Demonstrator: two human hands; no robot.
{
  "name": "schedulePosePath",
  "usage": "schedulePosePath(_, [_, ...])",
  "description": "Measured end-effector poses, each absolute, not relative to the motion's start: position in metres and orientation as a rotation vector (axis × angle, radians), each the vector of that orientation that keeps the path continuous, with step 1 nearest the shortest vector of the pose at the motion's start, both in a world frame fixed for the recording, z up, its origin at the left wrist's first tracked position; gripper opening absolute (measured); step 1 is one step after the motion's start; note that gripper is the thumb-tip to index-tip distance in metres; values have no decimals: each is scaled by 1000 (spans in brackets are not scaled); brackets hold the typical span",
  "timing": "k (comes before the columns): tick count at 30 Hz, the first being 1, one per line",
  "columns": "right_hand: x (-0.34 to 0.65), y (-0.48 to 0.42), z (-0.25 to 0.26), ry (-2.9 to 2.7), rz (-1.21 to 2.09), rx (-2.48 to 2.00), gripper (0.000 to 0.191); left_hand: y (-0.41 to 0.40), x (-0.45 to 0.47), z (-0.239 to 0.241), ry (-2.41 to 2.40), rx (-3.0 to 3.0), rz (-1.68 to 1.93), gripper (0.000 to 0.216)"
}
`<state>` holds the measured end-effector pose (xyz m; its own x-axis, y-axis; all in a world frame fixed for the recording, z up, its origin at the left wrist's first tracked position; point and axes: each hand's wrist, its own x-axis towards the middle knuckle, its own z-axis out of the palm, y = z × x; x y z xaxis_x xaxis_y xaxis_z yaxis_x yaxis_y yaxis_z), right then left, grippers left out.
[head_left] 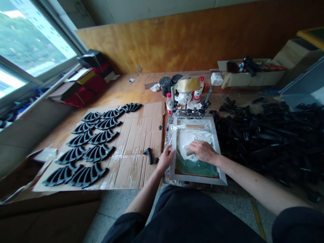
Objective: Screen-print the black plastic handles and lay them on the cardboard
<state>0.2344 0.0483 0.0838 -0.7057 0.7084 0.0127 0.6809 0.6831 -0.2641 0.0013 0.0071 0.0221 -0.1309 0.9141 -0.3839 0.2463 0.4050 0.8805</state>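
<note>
A metal-edged screen printing frame (221,168) lies before me, its greenish mesh partly covered with white paste or film. My right hand (204,151) is closed on a pale, flat, squeegee-like piece (187,149) and presses it against the white area of the mesh. At the frame's left edge, my left hand (166,158) has its fingers bent around the rim; what lies under them is hidden. Just left of that hand, a single curved black plastic part (149,156) rests on the cardboard (138,135). A clamp (191,112) holds the far end of the frame.
Rows of curved black parts (92,153) cover the cardboard's left side. To the right is a large heap of black parts (255,135). Behind the clamp stand a dark tub (165,86) and red-capped bottles (197,94). An open carton (255,79) sits at the back right.
</note>
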Motion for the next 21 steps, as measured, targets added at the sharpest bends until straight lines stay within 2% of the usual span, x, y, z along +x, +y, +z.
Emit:
schedulePosePath(3, [246, 40, 90, -2864, 524, -923, 21, 7, 2, 22, 1628, 1019, 818, 48])
schedulePosePath(6, [245, 44, 90, -2739, 484, -1100, 14, 7, 2, 24, 1625, 1008, 825, 49])
schedulePosePath(9, [242, 36, 78, -2644, 345, -1154, 22, 7, 2, 26, 1608, 1037, 824, 50])
schedulePosePath(11, [242, 25, 69, -2664, 385, -1064, 27, 6, 2, 28, 1596, 1050, 828, 51])
schedulePosePath(15, [236, 31, 74, -2584, 483, -1150, 21, 6, 1, 35, 1578, 1024, 824, 55])
schedulePosePath(17, [230, 54, 89, -2453, 437, -1309, 29, 7, -1, 44, 1532, 1023, 819, 60])
schedulePosePath(19, [231, 86, 107, -2311, 357, -1466, 46, 8, -4, 59, 1472, 1026, 839, 65])
schedulePosePath(21, [250, 117, 122, -2165, 296, -1580, 54, 10, -5, 78, 1410, 1011, 895, 61])
